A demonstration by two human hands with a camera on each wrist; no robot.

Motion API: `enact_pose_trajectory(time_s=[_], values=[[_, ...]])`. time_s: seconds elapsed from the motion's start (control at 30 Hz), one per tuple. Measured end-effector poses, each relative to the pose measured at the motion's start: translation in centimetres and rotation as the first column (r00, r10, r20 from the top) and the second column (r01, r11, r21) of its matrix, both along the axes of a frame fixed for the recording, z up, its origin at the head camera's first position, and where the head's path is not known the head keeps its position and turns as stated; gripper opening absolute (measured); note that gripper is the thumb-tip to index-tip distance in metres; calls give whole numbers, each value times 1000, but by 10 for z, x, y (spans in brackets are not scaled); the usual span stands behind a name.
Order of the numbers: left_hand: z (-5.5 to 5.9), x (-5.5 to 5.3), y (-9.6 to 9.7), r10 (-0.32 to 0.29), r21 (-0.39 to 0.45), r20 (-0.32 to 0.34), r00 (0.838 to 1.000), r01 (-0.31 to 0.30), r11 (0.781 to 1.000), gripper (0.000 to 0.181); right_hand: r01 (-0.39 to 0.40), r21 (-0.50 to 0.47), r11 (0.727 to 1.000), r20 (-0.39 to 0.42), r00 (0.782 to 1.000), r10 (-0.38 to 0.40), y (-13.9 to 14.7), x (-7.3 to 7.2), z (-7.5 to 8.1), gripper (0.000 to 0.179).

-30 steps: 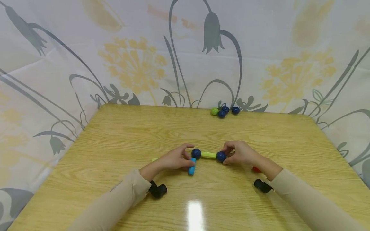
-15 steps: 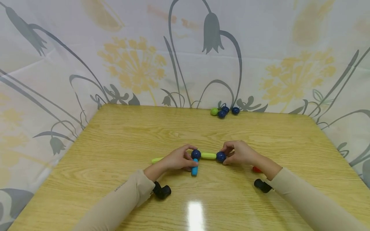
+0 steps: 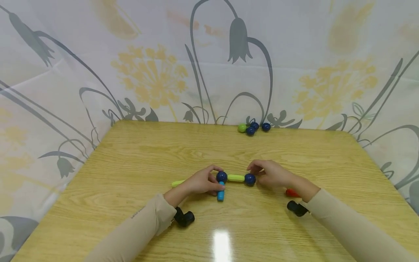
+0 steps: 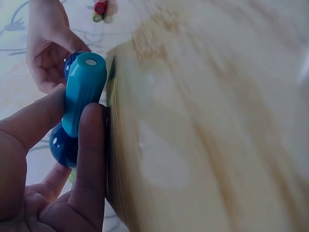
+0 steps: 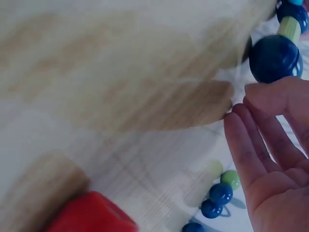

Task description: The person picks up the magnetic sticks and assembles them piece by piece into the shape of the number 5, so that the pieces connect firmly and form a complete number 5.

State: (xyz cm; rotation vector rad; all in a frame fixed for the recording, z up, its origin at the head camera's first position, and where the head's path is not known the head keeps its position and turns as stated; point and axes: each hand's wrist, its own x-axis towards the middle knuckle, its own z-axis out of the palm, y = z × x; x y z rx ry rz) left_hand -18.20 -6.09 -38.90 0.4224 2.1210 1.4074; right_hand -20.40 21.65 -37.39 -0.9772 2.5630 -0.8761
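Note:
My left hand (image 3: 203,182) pinches a light-blue toy rod (image 4: 86,92) between thumb and fingers. The rod's far end meets a dark blue ball (image 3: 222,177), where my left index fingertip rests. From that ball a yellow-green rod (image 3: 235,178) runs right to a second dark blue ball (image 5: 273,59). Beside this second ball is my right hand (image 3: 273,175), holding nothing, its fingers loosely extended. In the right wrist view its thumb lies right at the ball's edge.
At the table's back edge sit a green ball (image 3: 242,127) and several dark blue balls (image 3: 250,131). Another yellow-green rod (image 3: 177,183) lies partly behind the left forearm. A red rod (image 3: 292,193) lies by the right wrist. Black wrist devices (image 3: 184,218) hang under both forearms.
My left hand has brought the light-blue rod slightly right, up against the left ball. The right hand has let go of the right ball and drawn back a little.

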Motion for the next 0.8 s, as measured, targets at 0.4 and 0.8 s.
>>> enact_pose_trajectory(time_s=[0.4, 0.8], values=[[-2, 1, -1, -3, 48, 19, 1000, 2, 999, 59, 65, -22, 998, -37, 997, -66, -3, -33, -4, 29], [-3, 0, -2, -6, 37, -3, 1000, 6, 999, 59, 144, -24, 989, -21, 989, -144, 5, -69, -1, 31]])
